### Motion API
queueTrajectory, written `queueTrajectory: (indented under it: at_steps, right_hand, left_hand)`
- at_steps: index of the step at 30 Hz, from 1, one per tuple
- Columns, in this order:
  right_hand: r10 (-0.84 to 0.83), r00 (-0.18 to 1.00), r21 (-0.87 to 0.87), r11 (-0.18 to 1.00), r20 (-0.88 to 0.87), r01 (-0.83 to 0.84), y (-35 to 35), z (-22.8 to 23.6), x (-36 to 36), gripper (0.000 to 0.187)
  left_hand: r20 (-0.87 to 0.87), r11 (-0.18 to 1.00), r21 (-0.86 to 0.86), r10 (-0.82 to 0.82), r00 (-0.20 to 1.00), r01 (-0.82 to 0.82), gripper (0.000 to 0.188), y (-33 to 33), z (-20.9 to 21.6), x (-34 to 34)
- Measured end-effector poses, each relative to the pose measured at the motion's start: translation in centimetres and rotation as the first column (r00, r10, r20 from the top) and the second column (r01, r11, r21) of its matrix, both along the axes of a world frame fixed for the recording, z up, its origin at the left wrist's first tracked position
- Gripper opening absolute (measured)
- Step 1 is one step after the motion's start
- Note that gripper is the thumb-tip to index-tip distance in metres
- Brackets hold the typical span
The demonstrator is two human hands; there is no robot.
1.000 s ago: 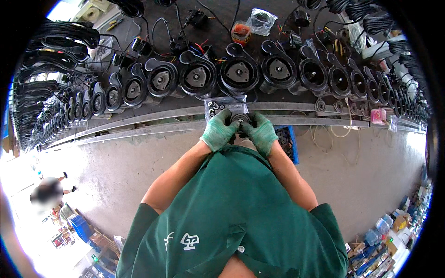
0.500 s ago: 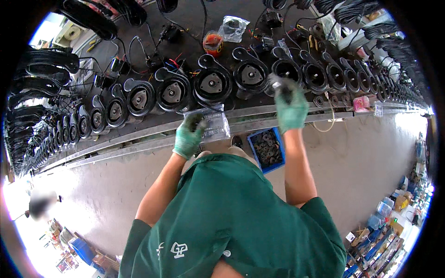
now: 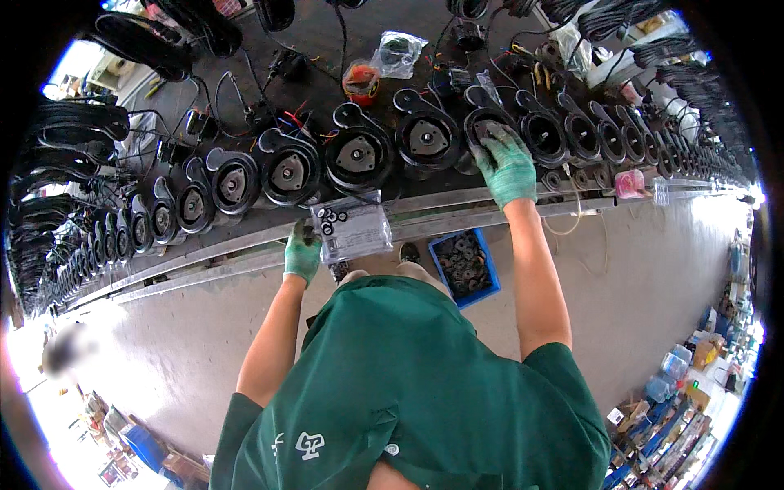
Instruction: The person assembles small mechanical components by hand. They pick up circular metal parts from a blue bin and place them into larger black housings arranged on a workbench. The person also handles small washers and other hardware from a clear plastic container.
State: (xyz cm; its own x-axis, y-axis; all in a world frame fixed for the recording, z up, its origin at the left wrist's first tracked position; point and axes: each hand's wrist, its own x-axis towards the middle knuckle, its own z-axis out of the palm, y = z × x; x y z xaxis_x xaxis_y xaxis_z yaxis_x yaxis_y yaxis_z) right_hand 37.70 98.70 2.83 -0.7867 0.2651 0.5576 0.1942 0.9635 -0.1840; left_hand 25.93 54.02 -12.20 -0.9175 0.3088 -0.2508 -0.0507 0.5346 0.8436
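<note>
My left hand [image 3: 303, 255], in a green-coated glove, is closed on the edge of a clear plastic bag [image 3: 359, 233] with several small black rings on or in it, at the bench's front edge. My right hand [image 3: 508, 167], gloved alike, reaches over a round black housing [image 3: 473, 122]. Its bent fingers are on a grey metal plate [image 3: 483, 131] in the housing's mouth, partly hidden by the glove. To its left, a neighbouring housing [image 3: 403, 144] has a grey plate [image 3: 427, 139] fitted inside. On the right, another housing [image 3: 543, 139] shows a bare central shaft.
Similar housings line the bench [image 3: 269, 82] both ways, with coiled black cables [image 3: 159, 41] behind. A red-orange tub [image 3: 360, 82] and another clear bag [image 3: 398, 55] stand farther back. A blue crate [image 3: 492, 282] of dark parts sits below the metal front rail [image 3: 441, 222].
My right hand has come down onto the housing with the grey plate it was carrying. My left hand has shifted left and slightly down, the plastic bag moving with it.
</note>
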Motion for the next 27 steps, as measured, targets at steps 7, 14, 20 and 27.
queueTrajectory:
  at_steps: [7,14,20,27]
  right_hand:
    - [-0.469,0.883,-0.796,0.542,-0.018,0.272,2.7,-2.4,6.9,0.027]
    - [-0.366,0.752,-0.245,0.789,0.548,0.563,9.1,-13.0,11.8,0.054]
    - [-0.262,0.649,-0.337,0.685,0.714,0.646,9.7,-13.1,8.5,0.076]
    - [-0.291,0.759,-0.47,0.641,0.583,0.607,10.7,-16.1,9.2,0.075]
  left_hand:
    - [0.186,0.995,0.041,-0.101,0.977,0.095,0.053,1.7,0.2,0.5]
    - [0.177,0.995,0.095,-0.044,0.983,0.027,0.051,2.2,-0.8,1.4]
    - [0.226,0.997,0.0,-0.074,0.971,0.076,0.065,1.5,2.3,3.9]
    - [0.176,0.974,0.073,-0.225,0.958,0.216,0.063,9.0,2.3,7.0]
